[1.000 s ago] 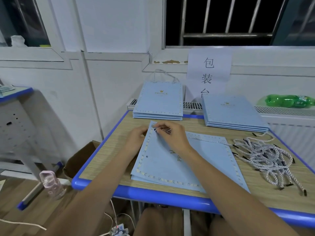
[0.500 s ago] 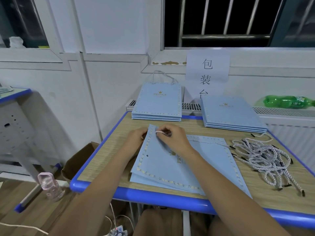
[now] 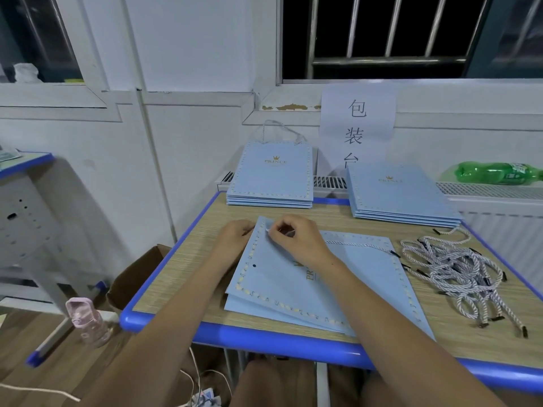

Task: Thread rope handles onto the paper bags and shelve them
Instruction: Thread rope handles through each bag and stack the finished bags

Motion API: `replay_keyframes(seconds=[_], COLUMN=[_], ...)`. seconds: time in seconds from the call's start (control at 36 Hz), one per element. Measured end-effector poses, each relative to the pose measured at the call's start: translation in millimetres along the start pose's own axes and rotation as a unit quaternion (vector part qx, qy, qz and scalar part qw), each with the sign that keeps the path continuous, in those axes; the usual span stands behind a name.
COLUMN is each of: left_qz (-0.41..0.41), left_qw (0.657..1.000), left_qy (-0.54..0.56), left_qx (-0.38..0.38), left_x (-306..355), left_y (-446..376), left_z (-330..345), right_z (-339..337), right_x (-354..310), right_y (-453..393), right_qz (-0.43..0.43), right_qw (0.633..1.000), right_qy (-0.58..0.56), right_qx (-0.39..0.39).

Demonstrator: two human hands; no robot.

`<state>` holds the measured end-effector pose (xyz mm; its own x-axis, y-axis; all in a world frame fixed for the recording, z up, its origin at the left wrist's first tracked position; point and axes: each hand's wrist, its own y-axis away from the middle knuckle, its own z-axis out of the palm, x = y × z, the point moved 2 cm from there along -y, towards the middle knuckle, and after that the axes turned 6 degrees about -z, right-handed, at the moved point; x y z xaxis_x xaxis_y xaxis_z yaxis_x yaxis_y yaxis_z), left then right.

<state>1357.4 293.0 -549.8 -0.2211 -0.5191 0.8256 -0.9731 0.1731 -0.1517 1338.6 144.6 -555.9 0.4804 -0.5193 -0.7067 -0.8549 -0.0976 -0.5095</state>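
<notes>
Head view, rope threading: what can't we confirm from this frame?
- Rope tip: hidden under the right hand, so whether it has entered the paper bag hole is unknown.
- Left hand: fingers hidden behind the bag's raised edge; grip unclear.
- Rope pile: too tangled to count.
- Paper sign: its lowest character is cut off by the bag stack.

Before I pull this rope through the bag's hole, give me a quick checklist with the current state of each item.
1. Right hand pinches the rope end: ok.
2. Left hand steadies the bag at its corner: ok.
3. Rope tip through the hole: cannot tell, fingers hide it.
4. Second hole unobstructed: ok.
5. Rope's trailing length lies free of the rope pile: ok.
</notes>
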Motion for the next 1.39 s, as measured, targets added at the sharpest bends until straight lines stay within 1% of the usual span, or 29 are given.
replay_keyframes(seconds=[0.06,0.14,0.28,0.33,0.42,0.58,0.67,0.72,0.78,0.83,0.89,0.94,0.97,1.03,1.08,1.14,1.19,1.25,1.31,1.33,1.39], left_qz=[-0.037,-0.083,-0.169,-0.149,-0.101,-0.066,-0.064,-0.066,-0.061,-0.059,-0.060,-0.059,-0.058,-0.049,-0.044,-0.037,-0.035,-0.029,-0.022,-0.021,-0.024], left_qw=[0.995,0.985,0.960,0.968,0.981,0.993,0.996,0.997,0.998,0.998,0.998,0.998,0.997,0.998,0.998,0.998,0.998,0.999,0.999,0.999,0.999], left_qy=[0.079,0.124,0.204,0.178,0.136,0.076,0.028,0.012,0.020,0.027,0.032,0.036,0.040,0.048,0.045,0.041,0.036,0.030,0.026,0.021,0.018], left_qx=[-0.040,-0.086,-0.093,-0.094,-0.089,-0.069,-0.053,-0.040,-0.020,-0.005,0.002,0.006,0.007,0.015,0.020,0.024,0.026,0.029,0.031,0.031,0.033], left_x=[-1,1,-3,-4,-3,-4,-8,-10,-11,-12,-13,-14,-14,-14,-12,-12,-13,-13,-14,-14,-15], left_y=[2,3,1,1,0,-1,-4,-4,-6,-6,-6,-6,-6,-7,-6,-6,-6,-7,-7,-8,-9], left_z=[-3,-4,-4,-3,-3,-3,-1,-1,-2,-3,-3,-3,-2,-1,0,0,0,0,0,0,0], right_z=[1,0,-1,-2,-7,-10,-12,-17,-31,-51,-74,-90,-96,-98,-88,-70,-52,-39,-32,-30,-27], right_x=[-1,-2,-2,-2,-2,-6,-6,-5,-6,-8,-11,-14,-15,-18,-25,-29,-35,-40,-40,-37,-27], right_y=[0,0,1,-1,-4,-3,-3,-5,-11,-18,-23,-26,-26,-25,-22,-21,-20,-22,-25,-26,-24], right_qz=[-0.002,-0.001,0.026,0.054,0.100,0.105,0.093,0.067,0.056,0.072,0.100,0.127,0.147,0.202,0.244,0.265,0.283,0.292,0.289,0.288,0.290], right_qw=[1.000,1.000,0.998,0.995,0.985,0.980,0.989,0.996,0.987,0.969,0.956,0.957,0.966,0.976,0.961,0.922,0.860,0.792,0.740,0.725,0.714], right_qy=[0.000,-0.014,-0.060,-0.079,-0.141,-0.169,-0.116,-0.024,0.087,0.169,0.209,0.209,0.169,0.031,-0.121,-0.279,-0.423,-0.536,-0.604,-0.621,-0.626], right_qx=[-0.004,0.004,0.000,0.002,0.028,0.028,0.000,-0.059,-0.120,-0.166,-0.177,-0.155,-0.129,-0.073,-0.051,-0.031,-0.008,0.025,0.061,0.079,0.117])
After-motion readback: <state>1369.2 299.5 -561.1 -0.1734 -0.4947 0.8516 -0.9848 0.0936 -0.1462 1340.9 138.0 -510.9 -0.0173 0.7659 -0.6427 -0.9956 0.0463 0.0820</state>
